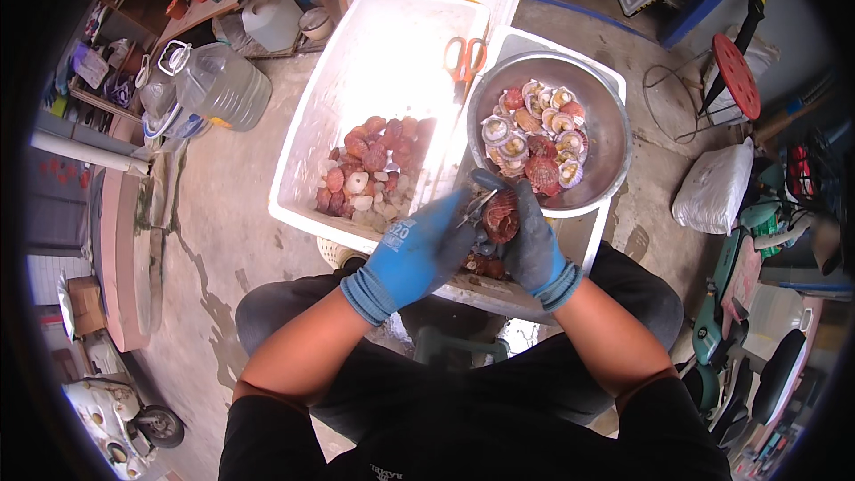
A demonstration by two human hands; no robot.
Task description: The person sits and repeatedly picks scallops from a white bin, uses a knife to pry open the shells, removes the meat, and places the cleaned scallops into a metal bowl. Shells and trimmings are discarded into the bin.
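Note:
Both my hands wear blue gloves with dark palms. My right hand (533,240) is closed round a reddish-brown scallop (501,216), its ribbed shell facing up. My left hand (426,245), slightly blurred, is closed on a thin metal blade-like tool (482,201) that touches or nearly touches the scallop's left edge; its handle is hidden in the glove. Just beyond my hands, a steel bowl (614,129) holds several scallops (539,134), many opened with pale flesh showing. Below my hands lie more brownish shells (485,265), partly covered.
At left stands a white foam box (298,156) with whole scallops (374,151) and ice lumps. Orange-handled scissors (463,62) lie on its right rim. A white foam box or lid (583,233) supports the bowl. Water jugs (223,85), a red stool (736,76) and a white sack (712,185) stand around.

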